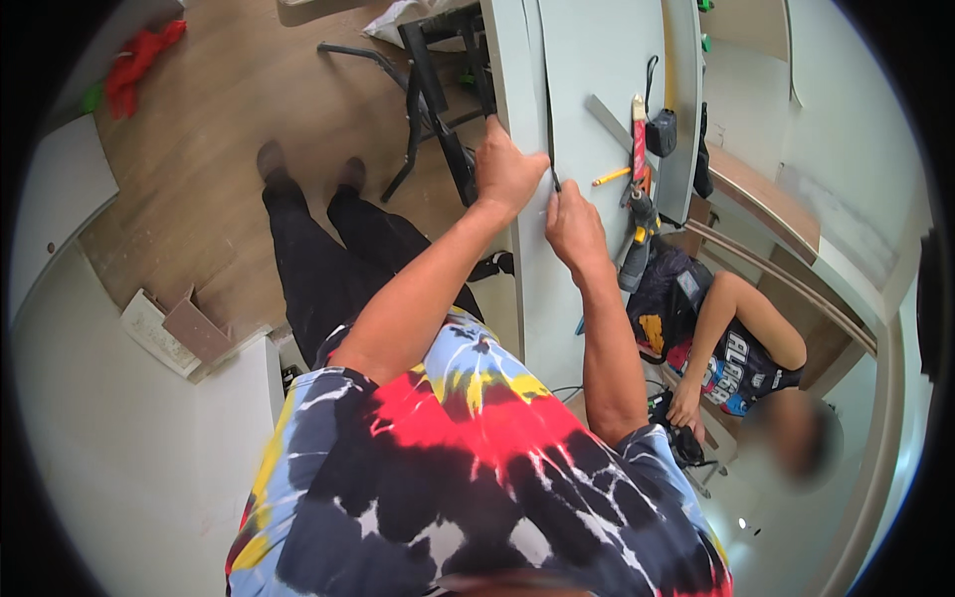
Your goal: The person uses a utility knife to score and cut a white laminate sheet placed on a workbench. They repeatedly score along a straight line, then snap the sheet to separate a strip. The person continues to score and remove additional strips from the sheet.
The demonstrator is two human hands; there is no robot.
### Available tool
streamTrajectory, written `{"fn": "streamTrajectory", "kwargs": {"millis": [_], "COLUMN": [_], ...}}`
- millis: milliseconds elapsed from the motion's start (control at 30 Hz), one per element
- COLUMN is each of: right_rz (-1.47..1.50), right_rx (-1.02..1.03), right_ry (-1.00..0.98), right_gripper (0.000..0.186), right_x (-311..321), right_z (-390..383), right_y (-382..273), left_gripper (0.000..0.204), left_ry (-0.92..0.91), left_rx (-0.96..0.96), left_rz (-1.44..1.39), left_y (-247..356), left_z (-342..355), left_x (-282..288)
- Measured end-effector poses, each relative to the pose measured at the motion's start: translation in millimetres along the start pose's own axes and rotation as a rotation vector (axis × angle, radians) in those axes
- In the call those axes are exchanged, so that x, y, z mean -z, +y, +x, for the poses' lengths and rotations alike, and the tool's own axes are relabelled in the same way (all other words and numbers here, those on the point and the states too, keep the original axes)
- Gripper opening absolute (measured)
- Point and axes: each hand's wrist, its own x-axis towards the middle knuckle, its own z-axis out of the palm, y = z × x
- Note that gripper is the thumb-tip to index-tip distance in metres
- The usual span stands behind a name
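A long white panel (597, 60) lies in front of me, with a narrow white strip (517, 60) along its left side and a dark gap between the two. My left hand (504, 171) is closed over the strip's outer edge, its thumb reaching across to the gap. Close beside it, my right hand (577, 229) is closed round a thin dark piece (556, 182) that sits at the gap. Most of that piece is hidden in the fingers, so its kind does not show.
On the panel's right side lie a yellow pencil (611, 177), a red-handled tool (639, 134), a grey flat blade (609, 119), a dark corded case (661, 132) and a drill (637, 244). A co-worker (736, 338) sits at right, hands on a black object. A black folding stand (423, 90) is at left.
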Motion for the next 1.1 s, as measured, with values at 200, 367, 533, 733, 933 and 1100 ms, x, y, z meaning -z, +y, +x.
{"fn": "streamTrajectory", "kwargs": {"millis": [200,367,533,733,933,1100], "right_rz": [-0.013,0.017,-0.014,0.007,0.035,0.011], "right_rx": [-0.025,-0.034,-0.028,-0.011,0.008,-0.011], "right_ry": [-0.047,-0.044,-0.030,-0.027,-0.021,-0.041], "right_gripper": [0.025,0.024,0.024,0.025,0.024,0.022], "right_x": [-4.5,-5.7,-2.9,-7.2,-1.8,-5.3], "right_z": [-0.6,1.3,-15.7,-7.5,-12.9,-12.9], "right_y": [6.0,5.1,3.4,4.5,4.7,8.5], "left_gripper": [0.052,0.052,0.052,0.052,0.050,0.051], "left_ry": [-0.011,-0.036,-0.060,-0.041,-0.016,-0.047], "left_rx": [-0.004,0.002,0.012,-0.002,-0.033,-0.003], "left_rz": [0.011,0.012,0.025,-0.008,-0.004,-0.024], "left_y": [-4.7,-2.1,-0.4,-6.3,-2.7,-5.2], "left_z": [-0.1,-3.8,-1.6,-1.8,1.5,0.1], "left_x": [-0.7,2.7,8.2,2.7,3.3,2.3]}}
